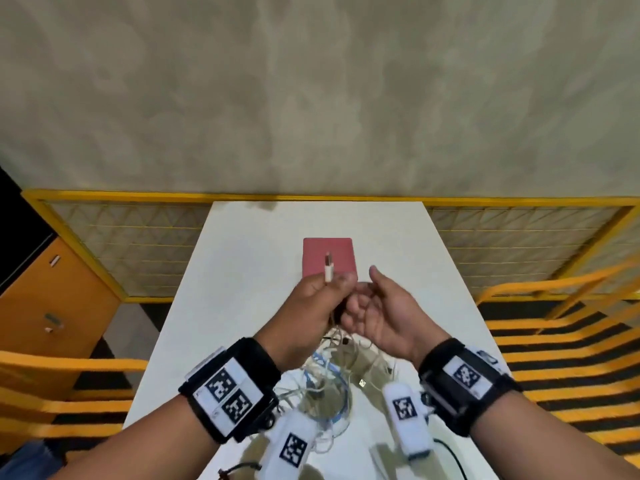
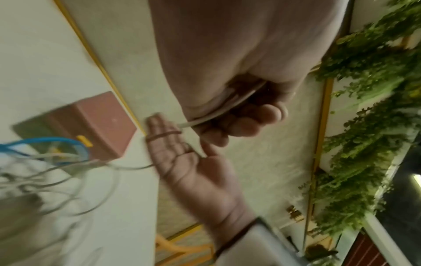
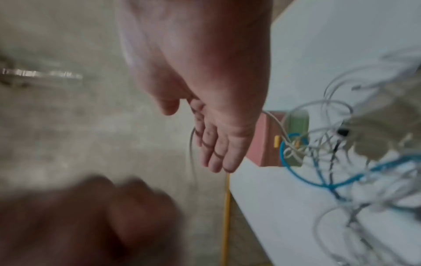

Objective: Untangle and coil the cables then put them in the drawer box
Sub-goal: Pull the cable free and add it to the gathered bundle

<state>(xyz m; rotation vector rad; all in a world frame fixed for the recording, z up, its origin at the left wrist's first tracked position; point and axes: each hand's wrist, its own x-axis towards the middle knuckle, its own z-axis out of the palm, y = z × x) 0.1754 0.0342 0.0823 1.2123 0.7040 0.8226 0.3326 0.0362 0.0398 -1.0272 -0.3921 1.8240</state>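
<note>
Gripping a thin white plastic cable (image 1: 328, 268) just below its plug at frame centre, the left hand (image 1: 311, 306) lifts it from the limp, light tangle of cables (image 1: 329, 386) below, best held near the stiff connector, beside the flat-fingered, empty right hand (image 1: 377, 306).

Left forearm, lower left of the head view: bare, with a wide black wrist strap (image 1: 230, 389) bearing a white plate printed with two square black-and-white fiducial markers. Below it, a white oblong module (image 1: 289, 445) carries one further marker. Right forearm, lower right: bare, with a matching black strap (image 1: 464, 382) and a white plate showing a single marker; a second white module (image 1: 407, 415) with its own marker sits beside it, and a thin black lead (image 1: 450, 455) trails from its lower end. No sleeves are visible.
</note>
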